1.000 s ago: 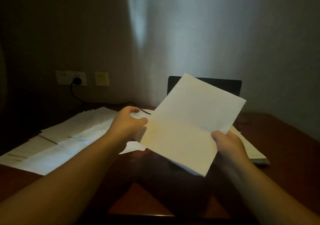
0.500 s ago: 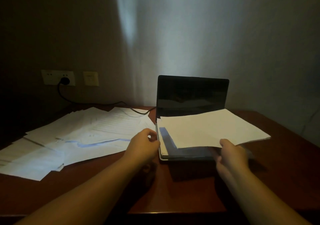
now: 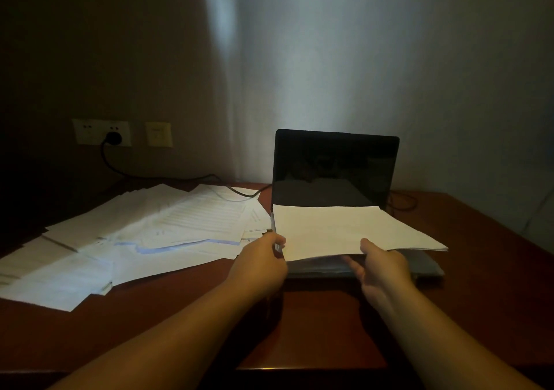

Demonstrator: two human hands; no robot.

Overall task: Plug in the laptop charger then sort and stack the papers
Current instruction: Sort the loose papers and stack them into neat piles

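**Charger in, stack just begun**

You are holding a sheet of paper (image 3: pixel 344 230) over the laptop (image 3: pixel 335 168), which is sitting open with a dark screen at the far middle of the desk (image 3: pixel 299 323). Your right hand (image 3: pixel 382 266) is pinching the sheet's near edge, thumb on top and fingers underneath. Your left hand (image 3: pixel 260 262) is curling at the sheet's near left corner, by the laptop's left edge; whether it is gripping the paper or only touching it, the dim light is not letting you tell. The sheet is lying nearly flat, and more paper seems to be showing beneath it on the keyboard, though that part is blurred.

Step 1 is looking finished: a black plug (image 3: pixel 113 138) is sitting in the wall socket (image 3: pixel 102 132) at the far left, and its cable (image 3: pixel 168 177) is running right along the desk's far edge toward the laptop. The end at the laptop is hidden, so you are taking that part on trust.

The sorting is looking barely started. The loose papers (image 3: pixel 135 239) are sprawling over the left half of the desk, overlapping at all angles, well apart from your hands. Judging by that spread, most of the work is waiting: you are squaring only 1 small stack on the laptop, and the heap on the left is wanting to be gathered and sorted.
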